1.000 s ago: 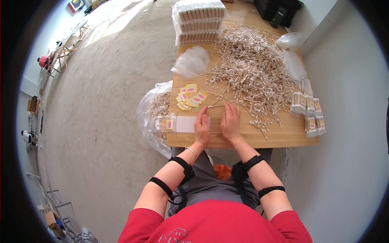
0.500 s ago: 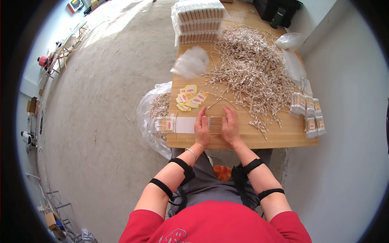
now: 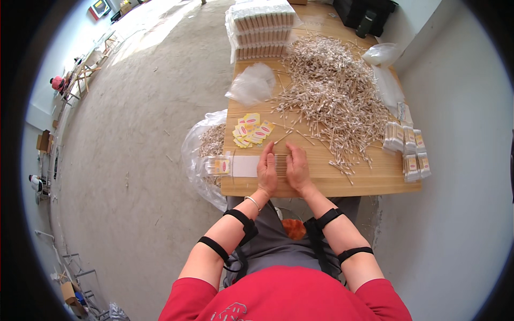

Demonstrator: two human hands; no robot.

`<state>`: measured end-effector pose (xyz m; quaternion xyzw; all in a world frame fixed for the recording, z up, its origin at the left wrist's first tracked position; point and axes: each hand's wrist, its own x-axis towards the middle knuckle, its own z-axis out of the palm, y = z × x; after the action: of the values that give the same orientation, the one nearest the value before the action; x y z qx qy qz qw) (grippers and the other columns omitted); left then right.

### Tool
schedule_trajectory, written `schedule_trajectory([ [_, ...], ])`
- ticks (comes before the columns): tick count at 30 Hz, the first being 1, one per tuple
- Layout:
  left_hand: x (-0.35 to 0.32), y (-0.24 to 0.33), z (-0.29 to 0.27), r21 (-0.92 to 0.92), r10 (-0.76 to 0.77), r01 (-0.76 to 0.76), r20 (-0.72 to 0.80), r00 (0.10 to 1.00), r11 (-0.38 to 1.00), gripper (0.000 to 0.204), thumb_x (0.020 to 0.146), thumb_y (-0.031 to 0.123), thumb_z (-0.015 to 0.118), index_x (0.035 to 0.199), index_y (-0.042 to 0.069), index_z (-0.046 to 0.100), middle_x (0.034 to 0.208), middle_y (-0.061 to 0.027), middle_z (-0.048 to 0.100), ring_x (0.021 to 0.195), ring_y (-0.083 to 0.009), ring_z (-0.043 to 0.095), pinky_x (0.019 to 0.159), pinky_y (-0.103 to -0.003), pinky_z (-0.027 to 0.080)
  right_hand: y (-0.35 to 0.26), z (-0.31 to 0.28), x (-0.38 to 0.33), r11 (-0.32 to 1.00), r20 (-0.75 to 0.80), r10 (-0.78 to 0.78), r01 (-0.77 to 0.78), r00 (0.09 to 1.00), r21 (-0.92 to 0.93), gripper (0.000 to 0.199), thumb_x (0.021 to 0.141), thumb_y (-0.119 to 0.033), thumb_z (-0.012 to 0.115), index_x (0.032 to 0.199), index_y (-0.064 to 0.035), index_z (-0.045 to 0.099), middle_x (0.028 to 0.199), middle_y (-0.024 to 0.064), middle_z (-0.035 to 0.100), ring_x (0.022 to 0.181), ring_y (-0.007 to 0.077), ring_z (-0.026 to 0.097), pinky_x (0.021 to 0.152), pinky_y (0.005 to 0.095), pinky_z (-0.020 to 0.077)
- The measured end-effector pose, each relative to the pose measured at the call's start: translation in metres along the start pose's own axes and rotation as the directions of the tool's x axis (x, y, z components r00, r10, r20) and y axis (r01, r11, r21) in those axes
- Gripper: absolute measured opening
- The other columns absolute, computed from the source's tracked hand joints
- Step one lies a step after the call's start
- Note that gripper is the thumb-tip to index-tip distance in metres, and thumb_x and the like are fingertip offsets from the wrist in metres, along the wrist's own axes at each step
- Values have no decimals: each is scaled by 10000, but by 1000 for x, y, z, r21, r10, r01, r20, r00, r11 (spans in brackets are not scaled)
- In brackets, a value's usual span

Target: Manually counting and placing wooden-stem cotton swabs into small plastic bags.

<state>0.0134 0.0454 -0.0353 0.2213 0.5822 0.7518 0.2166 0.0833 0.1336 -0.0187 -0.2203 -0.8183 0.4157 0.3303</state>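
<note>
- Small row of cotton swabs [image 3: 281,165] lying on the wooden table [image 3: 364,179], close to its near edge, right between the two hands.
- Left hand [image 3: 267,172] pressed flat against the left end of the row, fingers straight, not wrapped around anything.
- Right hand [image 3: 297,168] pressed flat against the right end, fingers straight too.
- Both hands just as near, one on each side, touching the row.
- Long way of each swab: left to right, from one palm to the other, with the swabs side by side.
- Just left of the left hand, at the table's near left corner: clear flat packet [image 3: 231,166] with a few swabs and a yellow and red label inside.
- Past that corner, hanging off the left edge: big clear plastic bag [image 3: 199,155] full of loose swabs.
- Behind the hands: small heap of yellow labels [image 3: 250,130].
- Across the middle of the table: big loose pile of swabs [image 3: 334,96], in no container.
- Along the right edge: filled packets [image 3: 409,150] in a row.
- At the far left corner: tall stack of filled packets [image 3: 262,27].
</note>
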Motion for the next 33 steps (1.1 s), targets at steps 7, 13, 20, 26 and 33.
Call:
schedule_trajectory([
  [7, 0, 2, 1, 12, 12, -12, 12, 1000, 1000, 452, 1022, 275, 368, 1353, -28, 410, 1373, -146, 444, 1290, -224, 398, 1090, -324, 292, -1, -4, 0, 995, 149, 72, -81, 986, 51, 341, 838, -7, 452, 1176, 20, 489, 1083, 204, 554, 1059, 373, 492, 993, 449, 344],
  [13, -2, 1, 2, 66, -1, 0, 16, 1000, 998, 459, 1024, 282, 352, 1338, -47, 414, 1367, -153, 448, 1295, -230, 393, 1096, -326, 288, -1, -25, -26, 810, 342, -38, 229, 939, -540, 638, 870, -289, 561, 1367, 42, 337, 1432, 223, 320, 1364, 355, 263, 1127, 447, 199],
  [20, 2, -11, 0, -139, -33, 29, -26, 999, 990, 445, 1019, 268, 363, 1324, -48, 435, 1331, -159, 482, 1263, -222, 419, 1065, -314, 300, -18, -23, -27, 736, 410, 62, 236, 910, -634, 838, 846, -509, 535, 1404, 57, 268, 1480, 221, 246, 1408, 331, 182, 1147, 445, 148],
  [26, 1, -2, 4, 69, -5, 5, -4, 1000, 998, 478, 1019, 312, 355, 1322, -48, 437, 1340, -156, 474, 1275, -220, 402, 1075, -318, 278, -16, -22, -31, 767, 380, 33, 220, 925, -603, 810, 843, -434, 546, 1400, 76, 253, 1473, 244, 242, 1397, 361, 201, 1144, 445, 155],
  [33, 1, -3, 2, -54, -59, 58, -19, 998, 997, 493, 1017, 334, 358, 1333, -38, 431, 1353, -156, 464, 1286, -228, 391, 1082, -329, 273, -16, -22, -37, 787, 376, -4, 235, 926, -570, 784, 830, -404, 550, 1385, 80, 282, 1468, 240, 253, 1397, 353, 197, 1145, 450, 148],
])
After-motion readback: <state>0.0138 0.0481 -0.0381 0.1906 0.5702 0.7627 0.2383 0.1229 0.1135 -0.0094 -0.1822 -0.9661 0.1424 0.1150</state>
